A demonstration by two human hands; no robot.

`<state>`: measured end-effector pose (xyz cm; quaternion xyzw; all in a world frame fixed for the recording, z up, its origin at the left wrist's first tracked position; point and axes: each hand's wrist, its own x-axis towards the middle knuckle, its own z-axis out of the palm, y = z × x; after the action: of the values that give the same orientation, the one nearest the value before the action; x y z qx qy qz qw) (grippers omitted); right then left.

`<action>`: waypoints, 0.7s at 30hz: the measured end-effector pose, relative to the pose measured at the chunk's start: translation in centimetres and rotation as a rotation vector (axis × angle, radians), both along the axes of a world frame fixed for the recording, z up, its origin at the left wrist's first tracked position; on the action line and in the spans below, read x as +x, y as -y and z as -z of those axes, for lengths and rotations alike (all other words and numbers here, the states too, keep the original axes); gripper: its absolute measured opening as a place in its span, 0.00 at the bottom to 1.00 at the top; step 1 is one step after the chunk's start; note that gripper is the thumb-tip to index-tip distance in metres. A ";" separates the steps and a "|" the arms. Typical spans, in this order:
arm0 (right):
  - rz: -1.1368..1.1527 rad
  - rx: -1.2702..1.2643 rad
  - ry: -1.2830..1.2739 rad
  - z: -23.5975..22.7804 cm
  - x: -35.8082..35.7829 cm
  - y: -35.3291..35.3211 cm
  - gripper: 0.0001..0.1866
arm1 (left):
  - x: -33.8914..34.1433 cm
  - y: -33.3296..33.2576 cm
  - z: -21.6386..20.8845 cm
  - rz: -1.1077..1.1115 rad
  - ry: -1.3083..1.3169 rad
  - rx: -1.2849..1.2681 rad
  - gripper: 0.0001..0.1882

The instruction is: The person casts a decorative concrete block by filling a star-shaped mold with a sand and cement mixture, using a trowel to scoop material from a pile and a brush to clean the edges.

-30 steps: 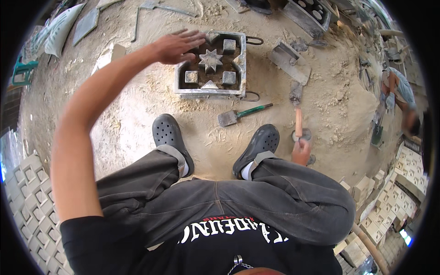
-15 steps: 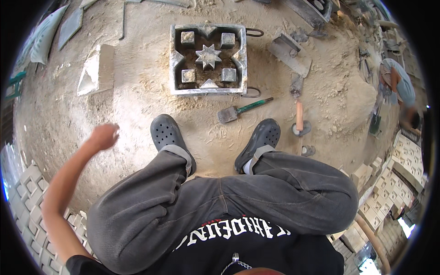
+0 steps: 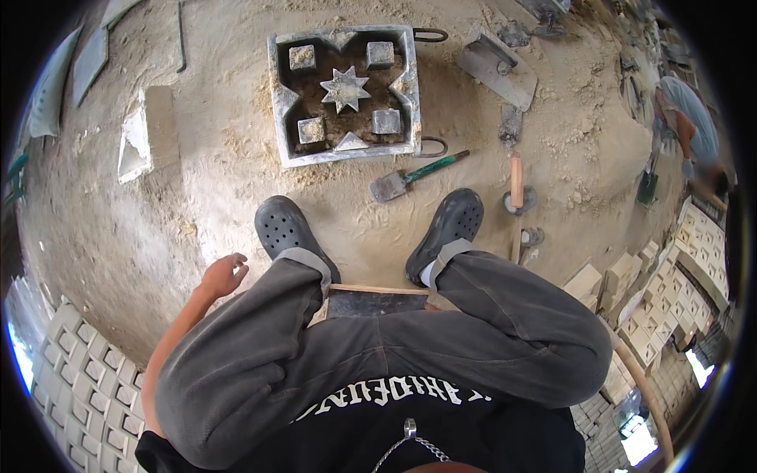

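Note:
My left hand [image 3: 225, 276] hangs beside my left shin, just off the left shoe [image 3: 282, 225]. Its fingers are loosely apart and nothing shows in them. My right hand is out of the picture. Ahead of my feet, a square grey metal mould [image 3: 276, 118] lies on the sandy ground. Inside it stand an eight-pointed star block [image 3: 344, 90] and several small square blocks. Two wire loops stick out from its right side. Between the mould and my right shoe [image 3: 457, 221] lies a flat scraper with a green handle [image 3: 430, 169].
On the right lie a flat metal trowel [image 3: 501, 75], a tool with a wooden handle [image 3: 516, 181] and a sand heap [image 3: 615, 150]. A white angular block [image 3: 138, 142] stands left. Patterned blocks are stacked at both lower sides. Another person [image 3: 690, 118] bends over at far right.
My left hand has come right and down, closer to my left leg. The view has shifted, and a dark board edge now shows between my legs.

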<state>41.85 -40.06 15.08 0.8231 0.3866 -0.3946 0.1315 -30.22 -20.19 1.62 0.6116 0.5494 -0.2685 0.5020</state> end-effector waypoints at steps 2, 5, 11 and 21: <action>-0.020 0.022 -0.010 2.1 -0.7 -0.7 0.18 | -0.8 -1.4 0.8 0.010 -0.007 0.084 0.19; -0.033 0.068 -0.023 4.0 -1.7 -1.1 0.17 | -1.0 -4.7 1.0 0.029 -0.026 0.229 0.19; -0.098 0.108 -0.048 5.8 -2.2 -1.5 0.16 | 0.9 -10.1 -1.0 0.160 -0.017 0.339 0.19; -0.653 -0.037 -0.163 7.0 0.7 -6.5 0.15 | 7.0 -20.5 -12.8 0.527 -0.238 0.562 0.21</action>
<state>42.54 -33.54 8.10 0.6191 0.6318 -0.4031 0.2347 -23.21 0.35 14.43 0.8096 0.4802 -0.2963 0.1619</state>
